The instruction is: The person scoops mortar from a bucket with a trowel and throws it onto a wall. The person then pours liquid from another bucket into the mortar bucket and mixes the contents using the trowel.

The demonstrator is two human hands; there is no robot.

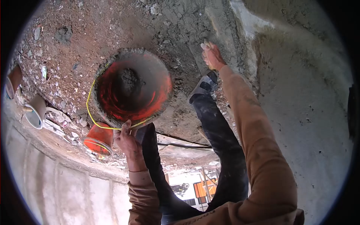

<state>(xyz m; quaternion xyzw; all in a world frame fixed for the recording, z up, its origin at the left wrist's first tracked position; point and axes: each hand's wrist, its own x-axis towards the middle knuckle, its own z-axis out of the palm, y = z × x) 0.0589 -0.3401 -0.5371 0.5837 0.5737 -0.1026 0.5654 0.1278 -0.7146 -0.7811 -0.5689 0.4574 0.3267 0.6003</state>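
My left hand pinches the near rim of an orange bucket, beside its yellow handle. The bucket's mouth faces me; grey mortar lies at its bottom and smears its inner wall and rim. Over by the wall base, my right hand is closed around the handle of what looks like a trowel, its flat grey blade hard to tell from the wet mortar behind. My shoe is just below that hand.
Wet mortar is spread along the foot of a grey plastered wall. A second orange bucket lies to the left, with a pale bucket farther off. Rubble and litter cover the reddish ground.
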